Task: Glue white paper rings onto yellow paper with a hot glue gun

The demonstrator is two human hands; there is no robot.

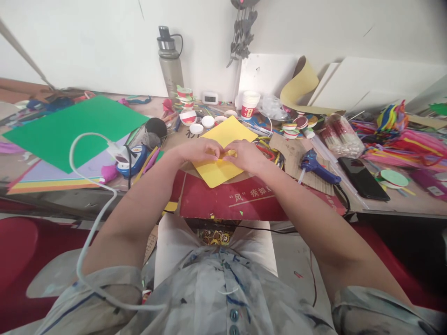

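Two bare hands meet over a yellow sheet (pixel 213 175), which lies corner-toward-the-person on a red-and-brown board (pixel 206 202) at the table's near edge. Left hand (pixel 199 151) and right hand (pixel 245 155): fingertips closed, pinching a small yellow piece (pixel 229 152) between them, above mid-sheet. Whether piece and sheet are joined: cannot tell.

Risks, as judged. Uneven pull from the two pinches could crease or tear the piece; a loosened fingertip could drop it, yellow on yellow, easy to lose. Sheet looks unweighted; a dragging wrist could slide or bend it. White cable (pixel 71 157) runs from the blue device (pixel 133 163) over the near edge, close by the left arm; a snagged elbow could tug the device off. Blue glue gun (pixel 319 167), right of the board, lies near the right forearm; heat unknown, a brush could burn or smear.
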